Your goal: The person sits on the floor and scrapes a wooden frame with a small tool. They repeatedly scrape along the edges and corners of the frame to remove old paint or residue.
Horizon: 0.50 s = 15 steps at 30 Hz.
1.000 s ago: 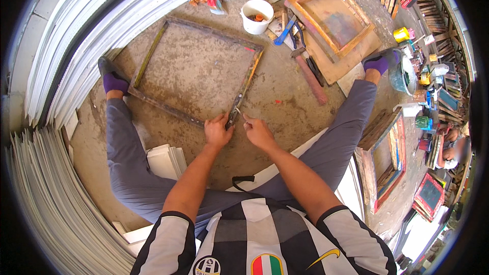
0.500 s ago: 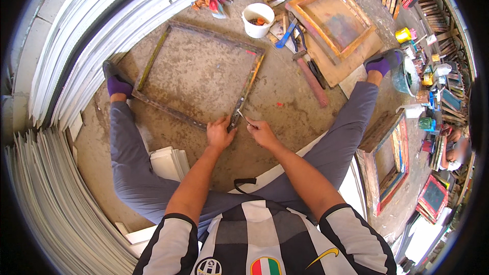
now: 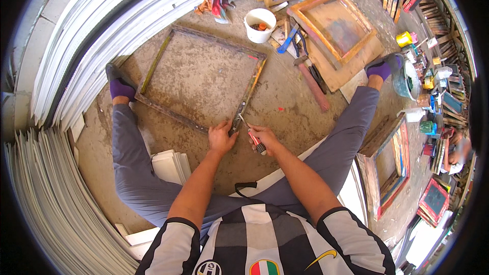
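Note:
An old, paint-stained wooden frame lies flat on the concrete floor between my legs. My left hand grips its near corner, fingers over the wood. In my right hand, just to the right of that corner, is a screwdriver with a red and black handle. Its metal shaft points up and left, and the tip meets the frame's right side a little beyond my left fingers. Whether the tip is under something on the wood is too small to tell.
Ahead stand a white bucket, blue-handled pliers, a hammer and another wooden frame on a board. White sheets are stacked along the left. Paint pots and a tilted frame line the right; a person sits beyond.
My right hand has turned, so the screwdriver's handle now shows below the fingers. The tip stays at the frame's right side. My left hand remains on the corner.

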Tool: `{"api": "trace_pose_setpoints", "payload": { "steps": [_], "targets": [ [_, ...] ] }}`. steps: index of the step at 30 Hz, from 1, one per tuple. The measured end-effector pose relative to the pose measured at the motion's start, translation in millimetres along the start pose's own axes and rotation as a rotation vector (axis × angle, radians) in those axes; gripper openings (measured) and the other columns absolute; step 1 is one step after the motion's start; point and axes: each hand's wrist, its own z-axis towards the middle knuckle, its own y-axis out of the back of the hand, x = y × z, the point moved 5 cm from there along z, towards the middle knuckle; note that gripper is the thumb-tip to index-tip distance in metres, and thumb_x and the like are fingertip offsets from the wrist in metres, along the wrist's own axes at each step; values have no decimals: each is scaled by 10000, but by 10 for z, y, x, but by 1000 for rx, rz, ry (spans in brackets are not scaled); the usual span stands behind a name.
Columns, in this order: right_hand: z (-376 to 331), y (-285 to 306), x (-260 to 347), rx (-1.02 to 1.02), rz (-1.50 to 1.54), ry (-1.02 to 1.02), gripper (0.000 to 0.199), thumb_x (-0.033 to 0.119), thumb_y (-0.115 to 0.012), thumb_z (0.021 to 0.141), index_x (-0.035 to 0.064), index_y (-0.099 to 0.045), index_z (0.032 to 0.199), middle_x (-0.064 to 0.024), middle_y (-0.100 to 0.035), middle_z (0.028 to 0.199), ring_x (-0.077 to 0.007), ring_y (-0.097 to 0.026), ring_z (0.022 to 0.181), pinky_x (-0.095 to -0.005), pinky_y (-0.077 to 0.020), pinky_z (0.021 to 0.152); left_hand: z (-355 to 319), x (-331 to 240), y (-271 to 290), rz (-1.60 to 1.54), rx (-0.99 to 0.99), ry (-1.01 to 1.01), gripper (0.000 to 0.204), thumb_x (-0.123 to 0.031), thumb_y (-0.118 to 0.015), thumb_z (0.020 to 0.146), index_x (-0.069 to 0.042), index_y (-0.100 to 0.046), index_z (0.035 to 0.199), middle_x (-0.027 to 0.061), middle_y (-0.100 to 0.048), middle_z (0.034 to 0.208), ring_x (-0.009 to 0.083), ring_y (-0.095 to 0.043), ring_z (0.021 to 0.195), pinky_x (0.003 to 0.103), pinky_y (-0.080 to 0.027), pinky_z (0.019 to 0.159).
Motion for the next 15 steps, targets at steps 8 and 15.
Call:
{"api": "trace_pose_setpoints", "payload": {
  "steps": [8, 15],
  "targets": [
    [104, 33, 86, -134, -316, 50, 370, 263, -515, 1057, 87, -632, 1361, -61, -670, 827, -170, -646, 663, -349, -541, 581, 9, -19, 25, -20, 56, 57, 584, -376, -793, 800, -100, -685, 1303, 120, -705, 1174, 304, -658, 1097, 461, -434, 972],
    [6, -37, 80, 175, 280, -277, 426, 323, -415, 1091, 157, -519, 1469, -38, -637, 804, -191, -624, 635, -403, -565, 593, 22, -61, 78, -44, 78, 82, 579, -381, -795, 792, -99, -693, 1287, 117, -704, 1202, 296, -652, 1124, 453, -435, 970]
  ]
}}
